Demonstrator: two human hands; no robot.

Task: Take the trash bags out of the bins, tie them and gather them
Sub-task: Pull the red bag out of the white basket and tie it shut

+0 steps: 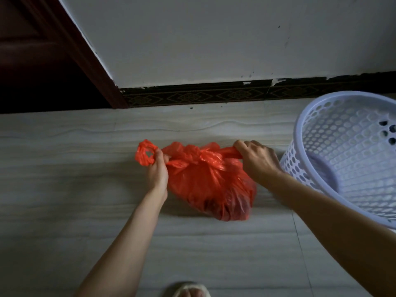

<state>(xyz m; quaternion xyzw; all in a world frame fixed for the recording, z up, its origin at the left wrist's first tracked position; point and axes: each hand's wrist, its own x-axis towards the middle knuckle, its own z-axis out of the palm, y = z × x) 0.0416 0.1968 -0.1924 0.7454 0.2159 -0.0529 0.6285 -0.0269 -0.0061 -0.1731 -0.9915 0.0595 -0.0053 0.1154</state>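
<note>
Your left hand (157, 169) grips one handle of the red trash bag (211, 185), with the fingers curled around the twisted plastic; the loop of this handle sticks out beyond your fist, on the side away from the bag. Your right hand (256, 158) grips the other handle in the same way, fingers closed around it. The two handles are stretched apart and cross in a knot between your hands, on top of the bag. The bag itself lies on the tiled floor (85, 211), between and just below your hands. The white perforated bin (351, 155) stands just beside your right hand, on its outer side, tilted, with no bag inside. Near your forearms, at the lower edge, you see a foot in a slipper (189, 290).
</note>
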